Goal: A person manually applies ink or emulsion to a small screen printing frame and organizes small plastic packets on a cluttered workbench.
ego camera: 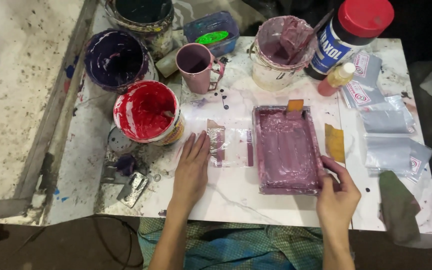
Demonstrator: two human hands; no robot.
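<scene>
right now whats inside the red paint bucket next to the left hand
The red paint bucket has glossy red paint coating its inner walls and pooled at the bottom, with a stirring tool poking out near the right rim. The tool's lower end is buried in paint, so its shape is hidden.

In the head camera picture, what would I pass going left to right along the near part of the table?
Metal scraper → left hand lying flat on a clear plastic sheet → mauve-coated rectangular screen frame → right hand gripping the frame's near right corner → dark green rag.

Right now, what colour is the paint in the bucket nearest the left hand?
Bright red, in the bucket beside the left hand; head view shows it.
</scene>
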